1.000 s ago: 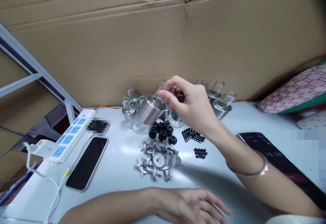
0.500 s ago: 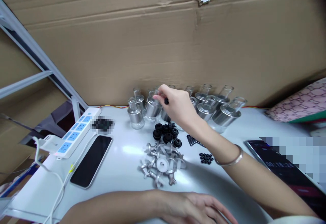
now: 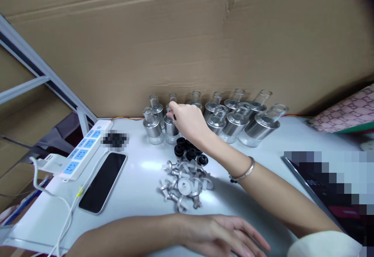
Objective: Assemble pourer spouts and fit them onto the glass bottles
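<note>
Bottle (image 3: 170, 126), a clear glass one with a metal sleeve, stands upright at the back of the desk (image 3: 137, 194) beside a second bottle (image 3: 152, 129), and the right hand (image 3: 187, 121) pinches its neck with fingertips closed, steadying it within the row along the cardboard wall (image 3: 187, 46). Left to right, a power strip (image 3: 83, 149) and phone (image 3: 103, 182) border the desk's left edge. Open surface lies before the metal fittings (image 3: 184, 185), where the left hand (image 3: 224, 235) rests flat, fingers spread, holding nothing.

Phone (image 3: 103, 186) left of metal fittings (image 3: 185, 185), bottles (image 3: 233, 120) behind
</note>
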The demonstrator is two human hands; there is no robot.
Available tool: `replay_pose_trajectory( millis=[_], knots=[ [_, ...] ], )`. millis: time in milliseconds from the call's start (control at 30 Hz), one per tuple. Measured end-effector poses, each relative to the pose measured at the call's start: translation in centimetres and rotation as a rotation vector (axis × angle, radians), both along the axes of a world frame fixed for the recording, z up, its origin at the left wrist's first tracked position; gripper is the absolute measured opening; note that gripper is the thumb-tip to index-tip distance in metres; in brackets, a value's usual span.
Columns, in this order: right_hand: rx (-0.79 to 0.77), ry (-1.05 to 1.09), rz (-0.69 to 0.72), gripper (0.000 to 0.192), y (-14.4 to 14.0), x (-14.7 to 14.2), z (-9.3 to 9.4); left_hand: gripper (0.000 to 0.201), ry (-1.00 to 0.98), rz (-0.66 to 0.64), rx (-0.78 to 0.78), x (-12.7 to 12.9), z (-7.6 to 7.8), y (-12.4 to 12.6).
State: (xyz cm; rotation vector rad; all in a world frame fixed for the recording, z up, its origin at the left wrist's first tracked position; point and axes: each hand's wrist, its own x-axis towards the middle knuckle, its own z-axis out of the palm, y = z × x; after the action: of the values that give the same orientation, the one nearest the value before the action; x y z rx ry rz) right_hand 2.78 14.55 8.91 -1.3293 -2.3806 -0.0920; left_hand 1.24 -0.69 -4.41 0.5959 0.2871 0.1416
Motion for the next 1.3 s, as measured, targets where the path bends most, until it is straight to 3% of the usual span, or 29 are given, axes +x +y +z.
replay_pose_trajectory(
  millis=[233, 367, 433, 533, 633, 733, 833, 1100, 1167, 1300],
  knots=[
    [0.004, 0.058, 0.055, 0.023, -1.7, 1.6, 0.1, 0.043, -0.05, 0.027, -0.071, -0.2, 0.8, 0.1],
    [-0.077, 0.422, 0.354, 0.02, -4.5, 5.6, -0.9, 0.04, -0.091, 0.038, -0.111, -0.5, 0.9, 0.1],
    [-0.127, 0.503, 0.477, 0.023, -6.0, 7.8, -2.1, 0.039, -0.111, 0.054, -0.137, -0.6, 0.9, 0.2],
    [-0.154, 0.534, 0.475, 0.029, -8.0, 10.4, -4.3, 0.04, -0.156, 0.121, -0.172, -0.6, 0.5, 0.3],
    [-0.373, 0.611, 0.4, 0.033, -9.1, 11.9, -5.9, 0.038, -0.162, 0.209, -0.207, -0.5, 0.4, 0.3],
    [-0.647, 0.667, 0.31, 0.03, -9.4, 13.0, -6.4, 0.04, -0.116, 0.232, -0.225, -0.5, 0.6, 0.4],
    [-0.737, 0.716, 0.283, 0.031, -9.3, 14.0, -6.2, 0.045, -0.101, 0.256, -0.235, -0.5, 0.9, 0.4],
    [-0.811, 0.662, 0.419, 0.02, -9.0, 15.7, -6.2, 0.048, -0.093, 0.33, -0.302, -0.7, 1.3, 0.6],
    [-0.75, 0.609, 0.439, 0.02, -9.0, 15.8, -6.2, 0.043, -0.084, 0.367, -0.296, -0.7, 1.5, 0.7],
    [-0.463, 0.418, 0.457, 0.023, -9.2, 15.9, -6.3, 0.04, -0.06, 0.373, -0.308, -0.9, 1.8, 0.8]
  ],
)
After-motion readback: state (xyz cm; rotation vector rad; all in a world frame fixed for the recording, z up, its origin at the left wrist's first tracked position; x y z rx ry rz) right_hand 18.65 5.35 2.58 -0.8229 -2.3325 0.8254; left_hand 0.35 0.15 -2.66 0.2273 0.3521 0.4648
